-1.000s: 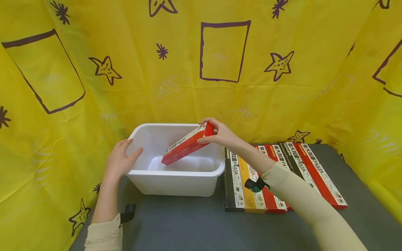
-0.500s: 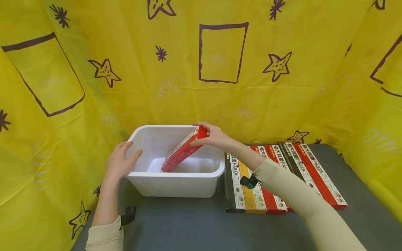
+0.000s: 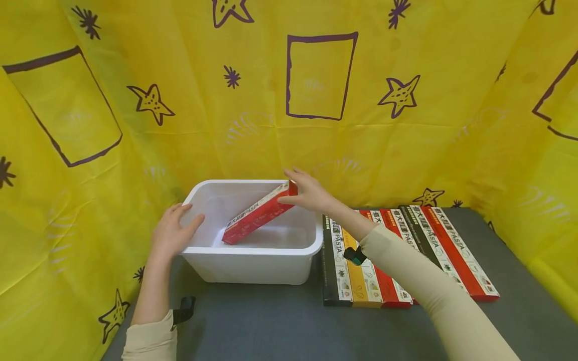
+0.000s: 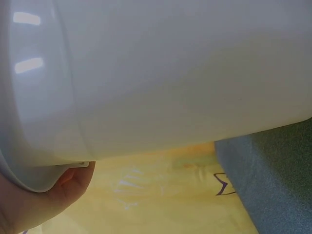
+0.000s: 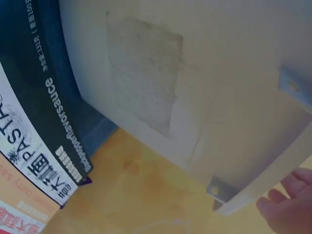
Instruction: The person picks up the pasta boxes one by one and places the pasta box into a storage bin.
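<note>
A white plastic bin stands on the grey table. A red pasta box leans inside it, lower end on the bin floor and upper end against the right rim. My right hand hovers over that upper end with fingers stretched out, the thumb touching the box. My left hand holds the bin's left rim, thumb over the edge. The left wrist view shows the bin wall close up with my left hand under the rim. In the right wrist view are the bin wall and my right hand's fingertips.
Several pasta boxes lie side by side on the grey table, right of the bin; the black one lies nearest the bin. A yellow patterned cloth closes in the back and both sides.
The red box has dropped lower into the bin, its bottom end sliding left and its printed face turning up. My right hand's pinch has loosened to outstretched fingers. My left hand has stayed put.
</note>
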Tool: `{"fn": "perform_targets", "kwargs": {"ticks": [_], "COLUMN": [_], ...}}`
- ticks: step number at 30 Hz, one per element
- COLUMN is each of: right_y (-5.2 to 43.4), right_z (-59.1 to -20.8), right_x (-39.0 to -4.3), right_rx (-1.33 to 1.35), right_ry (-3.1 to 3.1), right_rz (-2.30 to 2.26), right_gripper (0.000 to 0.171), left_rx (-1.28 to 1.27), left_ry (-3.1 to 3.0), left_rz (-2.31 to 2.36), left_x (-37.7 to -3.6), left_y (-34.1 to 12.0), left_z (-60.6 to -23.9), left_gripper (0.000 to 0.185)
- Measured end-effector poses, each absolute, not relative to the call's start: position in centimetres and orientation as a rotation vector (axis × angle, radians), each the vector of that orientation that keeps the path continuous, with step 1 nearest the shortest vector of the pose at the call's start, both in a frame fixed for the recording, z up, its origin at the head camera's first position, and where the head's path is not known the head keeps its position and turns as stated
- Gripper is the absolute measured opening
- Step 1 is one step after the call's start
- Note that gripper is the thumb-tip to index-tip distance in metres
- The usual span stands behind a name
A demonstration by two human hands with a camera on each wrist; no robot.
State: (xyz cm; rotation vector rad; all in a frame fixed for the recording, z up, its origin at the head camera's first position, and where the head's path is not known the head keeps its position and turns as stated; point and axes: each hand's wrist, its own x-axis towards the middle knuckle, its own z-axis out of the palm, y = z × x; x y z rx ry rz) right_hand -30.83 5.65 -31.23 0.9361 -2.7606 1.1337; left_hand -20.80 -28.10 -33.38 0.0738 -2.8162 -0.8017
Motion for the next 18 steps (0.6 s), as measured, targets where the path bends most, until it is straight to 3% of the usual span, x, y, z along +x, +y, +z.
{"fn": "perform_targets", "kwargs": {"ticks": [18], "right_y": [10.8], "right_z": [-33.2], "right_x": [-28.8], "right_rx": [0.727], "right_ry": [-2.633], "right_rz": [1.432], "right_gripper": [0.072], "left_rx": [0.07], "left_ry": [-2.804], "left_rz": [-0.853], "left_x": [-20.9], "left_y": [-28.2], "left_z": [-33.5], "left_gripper": [0.067]}}
